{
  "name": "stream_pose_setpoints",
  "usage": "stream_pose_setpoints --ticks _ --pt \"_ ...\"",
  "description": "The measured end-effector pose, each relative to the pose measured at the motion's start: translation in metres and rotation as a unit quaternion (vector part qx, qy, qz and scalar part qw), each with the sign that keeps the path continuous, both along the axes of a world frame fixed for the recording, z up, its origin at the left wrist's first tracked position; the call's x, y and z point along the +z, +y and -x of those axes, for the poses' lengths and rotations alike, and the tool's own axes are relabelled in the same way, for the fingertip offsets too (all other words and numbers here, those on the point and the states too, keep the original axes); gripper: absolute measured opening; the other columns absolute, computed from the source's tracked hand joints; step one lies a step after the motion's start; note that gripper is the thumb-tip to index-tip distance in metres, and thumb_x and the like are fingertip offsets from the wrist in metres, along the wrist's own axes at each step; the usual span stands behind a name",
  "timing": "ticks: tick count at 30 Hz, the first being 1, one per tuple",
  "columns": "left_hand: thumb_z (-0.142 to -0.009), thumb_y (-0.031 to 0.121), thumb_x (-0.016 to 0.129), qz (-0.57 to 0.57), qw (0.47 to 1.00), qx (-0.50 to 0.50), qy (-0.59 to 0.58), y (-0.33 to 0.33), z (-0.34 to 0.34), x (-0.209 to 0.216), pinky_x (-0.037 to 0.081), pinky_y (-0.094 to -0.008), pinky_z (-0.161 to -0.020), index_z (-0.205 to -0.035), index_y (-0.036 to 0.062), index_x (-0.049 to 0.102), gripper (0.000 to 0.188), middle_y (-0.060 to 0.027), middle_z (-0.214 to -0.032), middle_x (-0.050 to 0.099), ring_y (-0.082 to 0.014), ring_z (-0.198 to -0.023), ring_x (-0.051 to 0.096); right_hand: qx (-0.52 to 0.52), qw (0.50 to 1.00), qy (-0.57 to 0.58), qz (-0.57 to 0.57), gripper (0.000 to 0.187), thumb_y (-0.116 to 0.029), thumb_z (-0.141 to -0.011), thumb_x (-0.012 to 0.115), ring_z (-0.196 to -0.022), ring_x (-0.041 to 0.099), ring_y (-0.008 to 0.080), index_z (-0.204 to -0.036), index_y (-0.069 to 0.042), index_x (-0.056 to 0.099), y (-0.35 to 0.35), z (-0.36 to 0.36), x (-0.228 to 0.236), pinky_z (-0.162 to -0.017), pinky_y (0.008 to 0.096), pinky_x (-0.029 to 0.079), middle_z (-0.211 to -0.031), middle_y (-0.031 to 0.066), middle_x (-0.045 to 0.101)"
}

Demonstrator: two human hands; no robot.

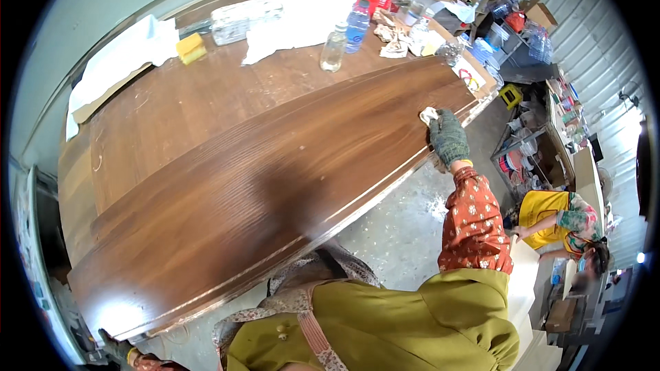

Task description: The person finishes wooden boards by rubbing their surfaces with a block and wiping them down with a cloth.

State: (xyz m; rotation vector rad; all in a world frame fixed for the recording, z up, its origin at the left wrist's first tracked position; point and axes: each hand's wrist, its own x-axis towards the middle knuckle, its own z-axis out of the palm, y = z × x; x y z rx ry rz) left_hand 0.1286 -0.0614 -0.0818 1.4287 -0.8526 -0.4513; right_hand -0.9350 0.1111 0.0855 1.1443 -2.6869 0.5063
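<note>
A long brown wood-grain panel (275,165) lies slantwise across the table before me. My right hand (448,139), in a dark grey-green knit glove, presses a small wadded white cloth (427,115) onto the panel near its far right end. The fingers are closed over the cloth. At the near left corner of the panel, my left hand (117,347) in a similar dark glove is at the edge, its fingers against the corner. Part of that hand is cut off by the dark rim of the picture. A bright glare lies on the panel beside it.
Behind the panel, the brown tabletop (158,110) holds a yellow sponge (191,48), white sheets (302,20), a wrapped bundle (247,19) and bottles (357,26). Cluttered shelves (529,144) stand to the right. A co-worker in yellow (550,220) bends over pale boards there.
</note>
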Motion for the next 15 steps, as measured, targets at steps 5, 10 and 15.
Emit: stream_pose_setpoints --ticks 5,10,15 --pt "-0.084 0.010 0.058 -0.196 0.954 0.057 -0.222 -0.053 0.109 -0.011 0.046 -0.0306 -0.085 -0.132 0.0023 0.047 0.050 -0.0133 -0.113 0.061 -0.0263 -0.095 0.058 -0.138 0.990 0.005 -0.026 0.033 -0.027 -0.089 0.047 -0.103 0.057 0.0382 -0.110 -0.003 0.056 0.016 0.080 0.006 -0.090 0.0469 0.044 -0.108 0.0230 0.061" --pt "-0.093 0.023 0.053 -0.208 0.902 0.018 -0.378 -0.022 0.188 0.080 0.046 -0.0320 -0.074 -0.129 -0.0039 0.047 0.045 -0.0132 -0.097 0.056 -0.0203 -0.083 0.053 -0.005 0.995 0.070 -0.072 0.028 -0.026 -0.087 0.055 -0.098 0.058 0.0377 -0.108 -0.008 0.056 0.004 0.158 0.004 -0.085 0.0455 0.045 -0.101 0.0207 0.062" --pt "-0.093 0.021 0.053 -0.190 0.802 -0.008 -0.566 -0.027 0.322 0.148 0.037 -0.0359 -0.103 -0.137 -0.0002 0.039 0.051 -0.0206 -0.136 0.046 -0.0300 -0.122 0.047 0.101 0.987 0.116 0.047 0.034 -0.028 -0.084 0.059 -0.097 0.060 0.0355 -0.112 -0.009 0.058 -0.030 0.194 0.052 -0.087 0.0422 0.046 -0.102 0.0172 0.063"
